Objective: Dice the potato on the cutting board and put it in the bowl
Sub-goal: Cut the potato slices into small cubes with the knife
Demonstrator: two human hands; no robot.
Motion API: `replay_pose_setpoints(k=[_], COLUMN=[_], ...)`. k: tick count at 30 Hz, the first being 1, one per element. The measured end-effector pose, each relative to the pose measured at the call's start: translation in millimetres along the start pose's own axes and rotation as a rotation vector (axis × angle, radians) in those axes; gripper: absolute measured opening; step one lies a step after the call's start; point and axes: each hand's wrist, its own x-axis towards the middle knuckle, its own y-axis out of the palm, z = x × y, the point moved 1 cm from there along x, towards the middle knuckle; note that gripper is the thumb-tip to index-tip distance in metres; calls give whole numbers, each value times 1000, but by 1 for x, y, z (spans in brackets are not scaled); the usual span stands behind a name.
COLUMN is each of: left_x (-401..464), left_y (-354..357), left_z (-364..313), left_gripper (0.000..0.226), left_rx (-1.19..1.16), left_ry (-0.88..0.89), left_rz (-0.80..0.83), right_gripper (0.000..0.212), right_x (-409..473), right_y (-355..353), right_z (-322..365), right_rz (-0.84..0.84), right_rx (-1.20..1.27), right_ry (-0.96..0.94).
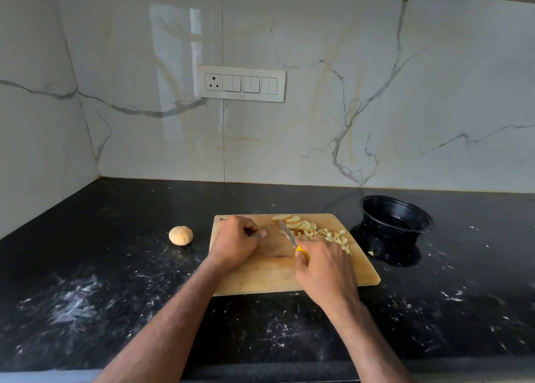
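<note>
On cutting board (260, 278), R hand (324, 267) grips knife (288, 233); L hand (234, 241) curled, holding nothing visible.

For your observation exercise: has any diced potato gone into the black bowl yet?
No, the black bowl looks empty; the diced potato lies on the cutting board.

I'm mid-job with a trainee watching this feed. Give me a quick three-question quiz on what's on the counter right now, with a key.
1. True or false: the black bowl already holds diced potato.
2. Which hand grips the yellow-handled knife? A) left hand B) right hand C) neither
3. Fill in: the whole potato lies on the black counter to the ____ of the cutting board.

Key
1. False. The bowl looks empty; the diced potato and the potato slices are on the board.
2. B. The right hand grips the handle; the left hand rests on the board, fingers curled.
3. Left.
</note>
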Motion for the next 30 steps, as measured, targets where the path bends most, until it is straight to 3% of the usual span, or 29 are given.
replay_pose_setpoints(k=[10, 14, 25, 30], left_x=[4, 32, 94, 94], left_y=[8, 19, 56, 58], left_z=[-3, -6, -11, -14], left_gripper=[15, 14, 50, 32], left_rx=[11, 45, 300, 422], left_ry=[69, 81, 2, 19], left_rz=[-40, 21, 282, 159], right_gripper=[29, 29, 29, 29], right_x=[21, 24, 21, 21], right_y=[1, 2, 5, 6], right_z=[-33, -33, -29, -29], right_rz=[-71, -82, -86, -86], right_rx=[66, 64, 72, 80], right_ry=[9, 19, -19, -18])
